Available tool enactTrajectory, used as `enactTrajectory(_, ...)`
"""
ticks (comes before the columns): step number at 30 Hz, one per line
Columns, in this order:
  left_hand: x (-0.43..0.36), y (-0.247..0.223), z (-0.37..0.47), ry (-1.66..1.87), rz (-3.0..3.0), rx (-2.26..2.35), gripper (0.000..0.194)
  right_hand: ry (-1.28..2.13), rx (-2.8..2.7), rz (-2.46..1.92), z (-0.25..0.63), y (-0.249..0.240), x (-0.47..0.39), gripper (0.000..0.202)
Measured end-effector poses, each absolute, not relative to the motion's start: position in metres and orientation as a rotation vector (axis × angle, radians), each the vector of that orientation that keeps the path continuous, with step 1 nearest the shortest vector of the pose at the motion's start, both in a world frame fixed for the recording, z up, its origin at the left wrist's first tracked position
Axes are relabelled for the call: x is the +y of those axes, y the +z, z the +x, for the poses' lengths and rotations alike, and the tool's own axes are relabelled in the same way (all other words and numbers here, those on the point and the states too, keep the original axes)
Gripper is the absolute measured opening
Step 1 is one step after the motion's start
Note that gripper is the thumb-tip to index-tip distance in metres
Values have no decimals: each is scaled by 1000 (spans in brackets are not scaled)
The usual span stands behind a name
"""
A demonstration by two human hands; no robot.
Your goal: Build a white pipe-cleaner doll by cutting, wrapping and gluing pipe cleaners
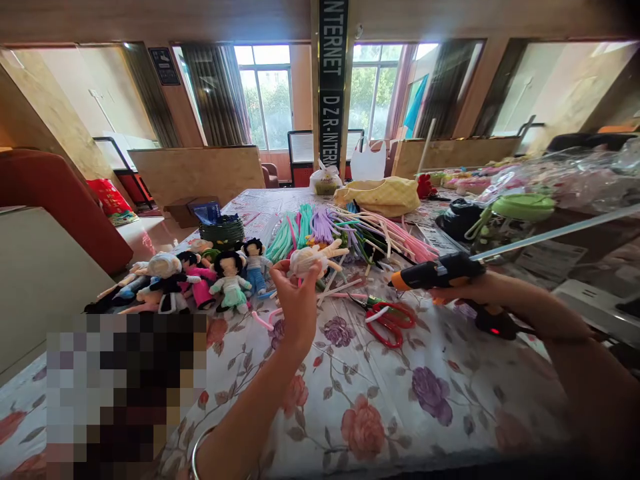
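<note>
Raised over the table, my left hand (296,293) pinches a pale cream doll piece (306,261) with thin limb-like stems sticking out to the right. My right hand (465,290) is wrapped round a black and orange glue gun (443,272). Its nozzle points left toward the doll piece, apart from it, and a long clear glue stick (550,235) juts out of its back. Red-handled scissors (387,323) lie on the table between my hands, with a short white stem across them. Several finished dolls (230,283) stand and lie left of my left hand.
Bundles of coloured fuzzy stems (325,227) lie behind my hands on the flowered tablecloth (360,387). Further back are a yellow cloth bag (377,195) and a white plastic bag (326,180). A green-lidded jar (515,217) stands at right. A blurred patch covers the lower left.
</note>
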State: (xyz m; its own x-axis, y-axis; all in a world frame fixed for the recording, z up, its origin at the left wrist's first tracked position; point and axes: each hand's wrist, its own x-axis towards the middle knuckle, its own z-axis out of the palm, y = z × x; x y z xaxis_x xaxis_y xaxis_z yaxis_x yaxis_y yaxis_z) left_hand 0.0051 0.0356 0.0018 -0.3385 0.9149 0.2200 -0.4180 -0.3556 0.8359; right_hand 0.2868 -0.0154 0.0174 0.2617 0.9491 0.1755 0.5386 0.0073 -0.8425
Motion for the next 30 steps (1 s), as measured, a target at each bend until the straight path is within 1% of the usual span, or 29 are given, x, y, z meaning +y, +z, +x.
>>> enactTrajectory(1,36,2,5,1834,884,857,48,666,-1518,-1747,292,18,-16,7)
enactTrajectory(2,36,2,5,1835,884,861,48,699,-1612,-1835,297,20,-18,11)
enactTrajectory(5,36,0,5,1817,906,888,50,618,-1688,-2062,307,33,-32,36)
enactTrajectory(6,36,0,5,1807,919,894,50,429,-1793,-2221,305,38,-39,46)
enactTrajectory(8,36,-1,6,1787,952,893,51,21,-1710,-2555,292,46,-51,50)
enactTrajectory(9,35,-2,6,1777,972,887,51,-200,-1717,-2499,281,48,-55,49)
enactTrajectory(10,34,-2,7,1769,993,881,50,-280,-1812,-2386,268,47,-57,46)
enactTrajectory(11,34,-1,7,1763,1017,878,50,-269,-1949,-2229,254,45,-56,45)
enactTrajectory(13,32,-1,8,1751,1065,879,50,-128,-2142,-1867,230,35,-47,34)
enactTrajectory(16,30,1,9,1743,1118,882,50,35,-2241,-1517,209,12,-23,20)
enactTrajectory(18,29,2,9,1734,1138,886,49,116,-2276,-1407,206,-2,-9,17)
enactTrajectory(20,29,2,9,1728,1148,887,49,192,-2302,-1339,207,-13,-1,20)
enactTrajectory(22,29,1,9,1722,1157,887,48,242,-2336,-1297,209,-20,2,19)
enactTrajectory(26,29,0,9,1702,1180,892,46,237,-2358,-1282,212,-26,3,13)
enactTrajectory(30,29,0,10,1706,1198,874,46,189,-2366,-1279,211,-27,3,15)
